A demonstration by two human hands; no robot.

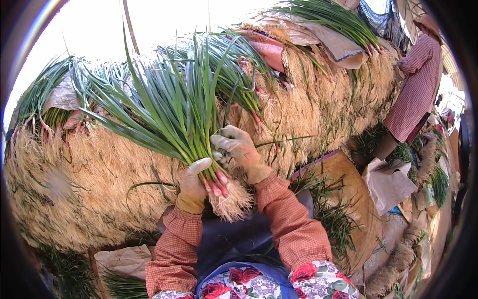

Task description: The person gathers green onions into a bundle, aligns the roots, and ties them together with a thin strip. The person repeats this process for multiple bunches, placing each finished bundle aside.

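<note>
A bunch of spring onions [194,127] is held up in front of me, its green leaves fanning upward and its pink bulbs and pale roots [231,202] hanging down to the right. My left hand [194,183], in a pale, stained glove, is closed around the stems just above the bulbs, thumb across the front. On the bunch's right side, the bent fingers of my gloved right hand [239,149] touch the stems. Whether those fingers pinch a stalk is hidden. Behind both hands rises a long stack of spring onions with its roots [123,187] facing me.
More spring onion bunches [242,78] lie along the stack's top, some beside cloth or sacking [336,41]. A person in a checked garment [414,86] stands at the far right. Leaf scraps [336,224] lie on a brown sheet [366,209]. A dark blue apron [235,239] covers my lap.
</note>
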